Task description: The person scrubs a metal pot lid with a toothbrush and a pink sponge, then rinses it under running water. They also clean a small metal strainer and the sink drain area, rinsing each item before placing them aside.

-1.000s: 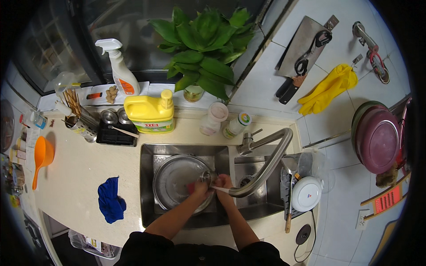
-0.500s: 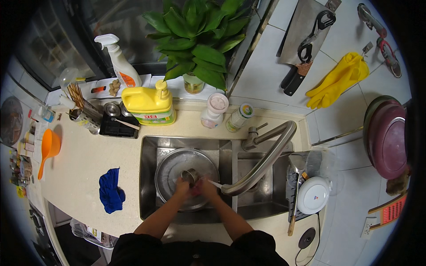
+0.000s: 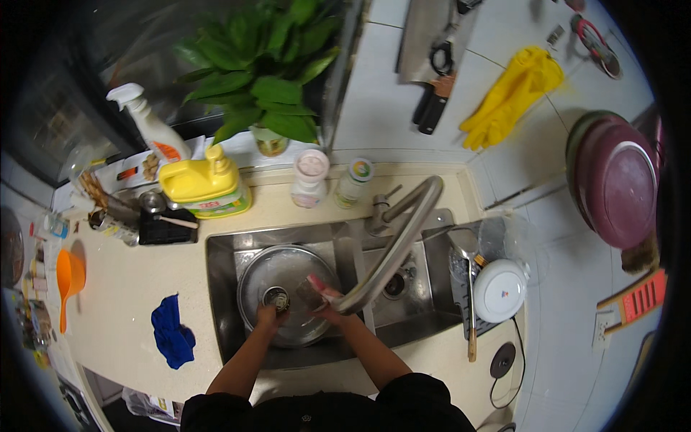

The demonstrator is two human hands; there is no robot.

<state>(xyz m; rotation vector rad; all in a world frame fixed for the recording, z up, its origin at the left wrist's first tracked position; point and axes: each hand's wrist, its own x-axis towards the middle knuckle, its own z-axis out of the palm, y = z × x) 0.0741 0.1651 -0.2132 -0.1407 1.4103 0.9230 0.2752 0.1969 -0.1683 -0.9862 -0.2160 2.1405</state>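
Observation:
Both my hands are over a large round metal basin (image 3: 252, 270) that stands in the left bowl of the steel sink (image 3: 219, 317). My left hand (image 3: 268, 317) is closed round a small metal cup (image 3: 276, 298) with its mouth turned up. To its right, my right hand (image 3: 330, 312) grips a red-and-brown scrubbing sponge (image 3: 312, 288), slightly blurred and apart from the cup. The tip of the curved faucet (image 3: 389, 263) hangs right beside my right hand and partly covers it.
A blue cloth (image 3: 173, 333) and an orange ladle (image 3: 70, 277) lie on the left counter. Behind the sink stand a yellow pump jug (image 3: 205, 189), a white spray bottle (image 3: 152, 126) and two jars. On the right, a rack holds a white bowl (image 3: 500, 291) and a spatula (image 3: 471, 317).
My hands have drawn apart; the cup has gone left with my left hand, and the sponge now shows above my right. The whole view has shifted and turned.

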